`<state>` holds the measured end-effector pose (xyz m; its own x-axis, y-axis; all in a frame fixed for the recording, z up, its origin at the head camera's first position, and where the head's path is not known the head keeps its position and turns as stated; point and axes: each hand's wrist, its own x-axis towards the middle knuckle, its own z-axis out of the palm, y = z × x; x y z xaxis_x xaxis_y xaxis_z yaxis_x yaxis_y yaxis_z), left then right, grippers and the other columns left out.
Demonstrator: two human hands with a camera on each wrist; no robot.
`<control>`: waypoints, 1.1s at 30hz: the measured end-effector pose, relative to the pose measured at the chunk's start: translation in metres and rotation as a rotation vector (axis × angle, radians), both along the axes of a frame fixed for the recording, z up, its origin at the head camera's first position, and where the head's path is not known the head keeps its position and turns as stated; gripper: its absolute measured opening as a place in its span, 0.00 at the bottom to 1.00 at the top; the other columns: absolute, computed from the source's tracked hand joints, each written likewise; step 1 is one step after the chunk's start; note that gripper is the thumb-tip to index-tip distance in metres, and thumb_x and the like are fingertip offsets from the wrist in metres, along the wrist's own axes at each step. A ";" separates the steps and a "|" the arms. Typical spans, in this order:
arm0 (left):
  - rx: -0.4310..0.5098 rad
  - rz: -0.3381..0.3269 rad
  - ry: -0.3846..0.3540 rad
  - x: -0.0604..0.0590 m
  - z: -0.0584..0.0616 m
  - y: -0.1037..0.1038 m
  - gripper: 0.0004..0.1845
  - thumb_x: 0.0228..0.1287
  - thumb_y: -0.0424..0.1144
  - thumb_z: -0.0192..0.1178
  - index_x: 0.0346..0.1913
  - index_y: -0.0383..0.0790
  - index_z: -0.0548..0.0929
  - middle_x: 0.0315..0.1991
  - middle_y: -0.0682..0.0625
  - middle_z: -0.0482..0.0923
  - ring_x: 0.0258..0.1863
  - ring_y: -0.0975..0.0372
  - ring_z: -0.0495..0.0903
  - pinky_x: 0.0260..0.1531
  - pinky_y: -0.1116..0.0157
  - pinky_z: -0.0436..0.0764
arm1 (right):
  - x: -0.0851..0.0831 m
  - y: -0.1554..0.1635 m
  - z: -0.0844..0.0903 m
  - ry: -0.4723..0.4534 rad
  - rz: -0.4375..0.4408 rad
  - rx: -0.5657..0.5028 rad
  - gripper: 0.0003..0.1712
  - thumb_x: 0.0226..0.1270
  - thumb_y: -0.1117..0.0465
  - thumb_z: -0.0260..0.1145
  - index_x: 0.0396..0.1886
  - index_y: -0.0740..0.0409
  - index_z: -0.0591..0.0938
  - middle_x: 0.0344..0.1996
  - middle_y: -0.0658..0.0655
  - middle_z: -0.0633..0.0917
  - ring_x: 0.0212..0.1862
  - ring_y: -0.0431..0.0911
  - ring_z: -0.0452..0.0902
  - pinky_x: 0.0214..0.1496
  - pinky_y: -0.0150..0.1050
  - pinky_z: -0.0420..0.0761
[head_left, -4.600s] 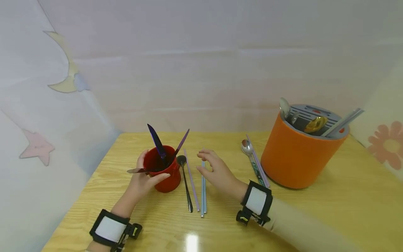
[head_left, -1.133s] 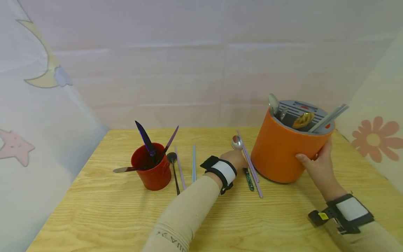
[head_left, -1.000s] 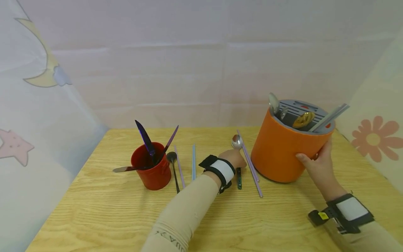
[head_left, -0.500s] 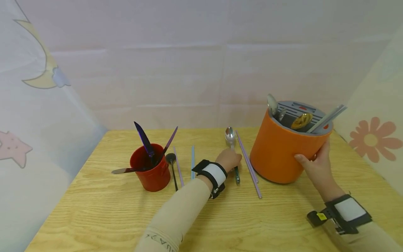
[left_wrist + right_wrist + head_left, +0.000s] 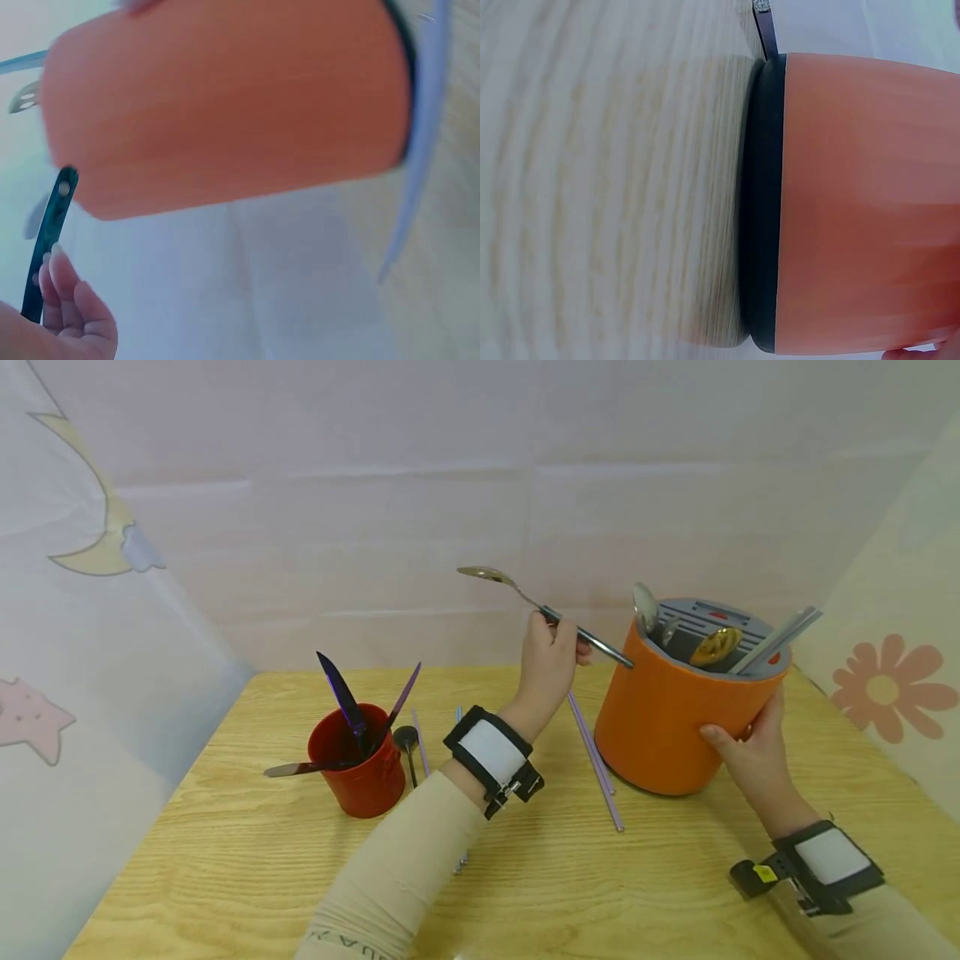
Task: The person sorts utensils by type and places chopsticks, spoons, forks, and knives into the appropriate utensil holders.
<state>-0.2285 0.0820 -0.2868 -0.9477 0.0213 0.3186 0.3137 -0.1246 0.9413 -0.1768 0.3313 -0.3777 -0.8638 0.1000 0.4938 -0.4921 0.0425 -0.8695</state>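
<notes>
While the right hand clasps the orange holder near the tabletop's far right corner, the left hand pinches the spoon aloft just left of its rim, handle slanting down toward it, bowl up-left.

The left wrist view is blurred: the orange holder smears, the spoon handle runs behind the left hand, cut off.
</notes>
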 end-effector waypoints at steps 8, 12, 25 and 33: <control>0.035 -0.013 0.091 0.003 0.011 0.010 0.08 0.79 0.34 0.42 0.49 0.31 0.66 0.30 0.43 0.76 0.27 0.56 0.79 0.34 0.71 0.79 | -0.001 0.000 -0.002 0.009 0.000 0.001 0.56 0.58 0.63 0.74 0.77 0.44 0.48 0.70 0.52 0.57 0.67 0.49 0.52 0.64 0.25 0.60; -0.177 -0.031 0.146 0.007 0.012 0.017 0.12 0.79 0.38 0.42 0.51 0.30 0.65 0.30 0.45 0.73 0.29 0.54 0.76 0.31 0.72 0.77 | -0.001 0.000 -0.004 0.016 0.005 0.014 0.56 0.58 0.63 0.74 0.77 0.44 0.48 0.70 0.53 0.56 0.67 0.49 0.52 0.64 0.25 0.61; -1.189 0.112 0.147 0.011 0.027 0.046 0.18 0.79 0.49 0.40 0.53 0.40 0.74 0.23 0.56 0.75 0.21 0.68 0.77 0.18 0.73 0.73 | -0.005 -0.005 -0.004 0.012 -0.005 0.018 0.57 0.57 0.62 0.75 0.77 0.44 0.48 0.70 0.52 0.56 0.67 0.49 0.53 0.67 0.28 0.59; -1.335 0.179 0.154 0.010 0.032 0.052 0.16 0.76 0.52 0.45 0.52 0.45 0.76 0.34 0.57 0.80 0.31 0.69 0.81 0.22 0.71 0.76 | -0.007 -0.005 -0.006 0.020 -0.003 0.004 0.57 0.57 0.63 0.75 0.77 0.45 0.48 0.69 0.52 0.58 0.66 0.50 0.55 0.62 0.25 0.64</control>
